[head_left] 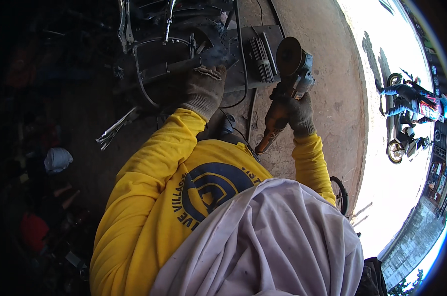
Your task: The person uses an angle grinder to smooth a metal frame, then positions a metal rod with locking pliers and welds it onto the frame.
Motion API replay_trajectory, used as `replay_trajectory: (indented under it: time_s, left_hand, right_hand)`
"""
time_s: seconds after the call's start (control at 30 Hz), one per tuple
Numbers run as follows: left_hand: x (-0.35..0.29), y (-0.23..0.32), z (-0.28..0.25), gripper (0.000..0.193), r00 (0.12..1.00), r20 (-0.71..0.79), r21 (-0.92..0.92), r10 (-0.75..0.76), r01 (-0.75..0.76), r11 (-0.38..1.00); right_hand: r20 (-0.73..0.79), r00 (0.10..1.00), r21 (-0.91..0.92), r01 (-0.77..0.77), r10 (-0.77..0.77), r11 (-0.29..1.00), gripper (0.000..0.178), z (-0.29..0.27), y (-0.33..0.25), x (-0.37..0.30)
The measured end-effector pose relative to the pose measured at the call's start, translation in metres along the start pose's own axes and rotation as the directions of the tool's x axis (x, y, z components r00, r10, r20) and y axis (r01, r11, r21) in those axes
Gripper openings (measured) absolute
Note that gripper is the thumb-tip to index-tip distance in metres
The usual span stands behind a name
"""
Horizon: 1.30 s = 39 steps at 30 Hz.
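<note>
My right hand (300, 113), in a dark work glove, is wrapped round an angle grinder (275, 121) with an orange body and a metal head. Its round brown disc (289, 55) points away from me, off the right edge of the bench. Over the workbench, my gloved left hand (203, 91) is curled at the near side of a dark metal bar (176, 67); its fingertips are hidden. The glove has a torn patch across the knuckles. Beside the bar lies a curved thin metal rod (139, 74). Locking pliers (169, 19) stand at the far side.
A bundle of thin metal rods (262, 59) lies on the dark bench plate (235, 81) between my hands. A black cable loops past the bench's edge. More rods (116, 129) jut out at left. On the bright ground at far right a person (415, 101) stands by motorbikes (397, 148).
</note>
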<state>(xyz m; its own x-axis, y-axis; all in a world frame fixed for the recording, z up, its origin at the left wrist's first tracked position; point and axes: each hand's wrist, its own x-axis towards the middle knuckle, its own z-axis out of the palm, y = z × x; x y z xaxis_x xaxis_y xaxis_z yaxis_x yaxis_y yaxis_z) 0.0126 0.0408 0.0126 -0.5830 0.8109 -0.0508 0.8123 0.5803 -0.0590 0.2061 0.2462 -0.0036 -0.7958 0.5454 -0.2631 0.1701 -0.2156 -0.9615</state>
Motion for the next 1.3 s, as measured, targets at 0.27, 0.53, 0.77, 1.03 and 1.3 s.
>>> replay_trajectory:
  time_s: [0.27,0.53,0.77,1.03,1.3]
  left_hand:
    - [-0.009,-0.007,-0.04,0.029,0.974,-0.226,-0.347,0.021,-0.101,0.932]
    - [0.013,-0.026,-0.031,0.028,0.904,0.398,-0.672,-0.153,0.401,0.623]
    - [0.02,-0.008,-0.021,0.026,0.933,0.309,-0.215,-0.186,0.259,0.942]
    - [0.022,-0.015,0.009,0.026,0.974,0.207,-0.202,-0.093,0.135,0.97]
    - [0.02,-0.021,0.015,0.029,0.986,0.151,-0.184,-0.071,0.099,0.978]
  right_hand:
    - [-0.023,0.999,-0.041,-0.026,0.025,0.999,0.043,-0.016,0.034,0.006]
    - [0.008,0.993,-0.237,-0.11,0.115,0.965,0.043,-0.008,0.031,0.007]
    - [0.055,0.986,-0.282,-0.134,0.156,0.95,0.046,0.003,0.035,0.013]
    - [0.104,0.966,-0.368,-0.183,0.236,0.912,0.05,0.011,0.034,0.025]
    - [0.171,0.958,-0.35,-0.159,0.229,0.923,0.054,0.014,0.041,0.036]
